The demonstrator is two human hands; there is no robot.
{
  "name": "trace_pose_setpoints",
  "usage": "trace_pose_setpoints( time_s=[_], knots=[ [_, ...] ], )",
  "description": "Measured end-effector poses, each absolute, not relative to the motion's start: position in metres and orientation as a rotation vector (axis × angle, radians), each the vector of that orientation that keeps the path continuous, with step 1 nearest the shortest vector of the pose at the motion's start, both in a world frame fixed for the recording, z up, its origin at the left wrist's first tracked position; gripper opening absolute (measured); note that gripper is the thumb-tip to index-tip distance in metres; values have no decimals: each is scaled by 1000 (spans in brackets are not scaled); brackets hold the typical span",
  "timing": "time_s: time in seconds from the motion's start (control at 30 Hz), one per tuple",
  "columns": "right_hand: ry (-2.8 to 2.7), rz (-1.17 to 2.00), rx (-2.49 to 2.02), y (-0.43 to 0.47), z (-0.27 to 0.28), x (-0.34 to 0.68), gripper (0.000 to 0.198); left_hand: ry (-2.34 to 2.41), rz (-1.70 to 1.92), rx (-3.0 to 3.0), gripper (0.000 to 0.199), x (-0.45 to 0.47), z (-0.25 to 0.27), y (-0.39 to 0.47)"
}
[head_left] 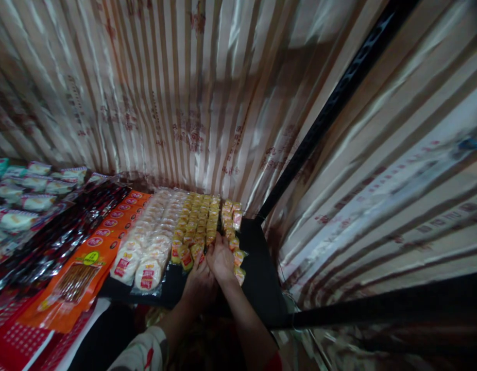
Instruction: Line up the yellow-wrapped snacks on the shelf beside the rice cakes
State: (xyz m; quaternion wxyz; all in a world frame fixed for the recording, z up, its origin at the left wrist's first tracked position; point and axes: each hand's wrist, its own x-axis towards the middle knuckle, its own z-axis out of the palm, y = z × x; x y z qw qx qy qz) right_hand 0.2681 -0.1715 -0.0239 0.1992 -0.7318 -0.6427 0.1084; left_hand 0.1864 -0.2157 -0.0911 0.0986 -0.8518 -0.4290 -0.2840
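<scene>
Small yellow wrapped snack packets point(198, 219) stand in tight rows on a black shelf point(256, 263). At the front of these rows, my left hand point(200, 282) has its fingers closed around the edge of a small yellow packet. Right beside it and touching it, my right hand point(222, 262) reaches in with fingers bent together at the end of a row. What its fingertips hold, if anything, is hidden. Another narrow column of small yellow packets point(238, 257) runs along the right side of my right hand.
Left of the yellow rows lie round white crackers in clear wrappers point(148, 273), orange snack bags point(80, 273), dark shiny packs point(64, 232) and white packs point(37, 201). Striped plastic sheeting point(207, 103) hangs behind. A black metal post point(319, 134) slants up at the right.
</scene>
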Motion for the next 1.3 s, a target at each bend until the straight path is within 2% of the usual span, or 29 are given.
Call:
trace_pose_setpoints(
  time_s=[0.23,0.57,0.8,1.03,1.13,1.3],
  knots=[
    [-1669,361,-1962,-171,-21,273,49,-1327,-741,-2582,49,186,-93,-216],
    [-1516,795,-1749,-136,-22,270,57,-1450,-606,-2622,49,188,-94,-215],
    [-1415,752,-1817,-119,-21,267,66,-1418,-573,-2571,51,189,-91,-215],
    [-1405,897,-1700,-108,-9,269,65,-1407,-570,-2556,51,187,-92,-215],
    [-1390,832,-1666,-116,0,279,63,-1407,-571,-2555,49,187,-93,-215],
    [-1245,438,-1513,-148,-1,326,52,-1433,-596,-2582,46,187,-90,-216]
  ],
)
